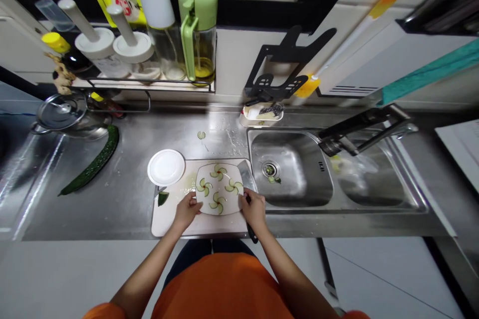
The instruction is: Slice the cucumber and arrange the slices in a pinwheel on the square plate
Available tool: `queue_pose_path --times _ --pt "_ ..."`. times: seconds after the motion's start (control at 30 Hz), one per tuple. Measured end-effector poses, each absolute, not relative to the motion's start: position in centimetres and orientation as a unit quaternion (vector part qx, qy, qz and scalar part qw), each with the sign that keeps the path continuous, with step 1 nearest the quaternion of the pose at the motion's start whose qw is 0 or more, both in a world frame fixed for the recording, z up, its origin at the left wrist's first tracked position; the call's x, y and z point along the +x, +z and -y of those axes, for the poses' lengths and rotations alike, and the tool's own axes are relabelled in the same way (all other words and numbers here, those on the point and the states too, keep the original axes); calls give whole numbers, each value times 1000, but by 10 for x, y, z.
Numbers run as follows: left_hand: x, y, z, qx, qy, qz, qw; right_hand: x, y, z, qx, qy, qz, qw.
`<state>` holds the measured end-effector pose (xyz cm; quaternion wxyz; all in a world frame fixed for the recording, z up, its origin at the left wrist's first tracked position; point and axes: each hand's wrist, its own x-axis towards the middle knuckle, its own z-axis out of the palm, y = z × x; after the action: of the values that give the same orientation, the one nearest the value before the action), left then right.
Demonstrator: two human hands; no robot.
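Observation:
A square white plate (209,203) with several pinwheel-shaped cucumber garnishes (218,172) rests over a white cutting board (168,222). My left hand (186,211) grips the plate's left edge with fingers curled. My right hand (254,208) grips the plate's right edge. A cleaver (247,174) lies on the board just right of the plate, its black handle (252,232) passing under my right hand. A small cucumber piece (162,198) lies on the board's left side.
A round white plate (166,167) sits left of the board. A whole cucumber (93,162) lies on the steel counter (127,194) at the left, near a pot lid (62,112). A double sink (292,169) with faucet (359,134) is right. Bottles fill the rack (149,82) behind.

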<state>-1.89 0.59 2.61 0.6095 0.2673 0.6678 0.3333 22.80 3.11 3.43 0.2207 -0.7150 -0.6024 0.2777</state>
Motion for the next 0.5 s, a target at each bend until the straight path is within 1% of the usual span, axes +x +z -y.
queue_pose_path --times 0.2,0.5 --pt "-20 27 -8 249 338 -635 649 226 37 -37 -727 302 570 237" --pt "-17 35 -8 231 356 -623 657 227 38 -42 -726 334 546 251"
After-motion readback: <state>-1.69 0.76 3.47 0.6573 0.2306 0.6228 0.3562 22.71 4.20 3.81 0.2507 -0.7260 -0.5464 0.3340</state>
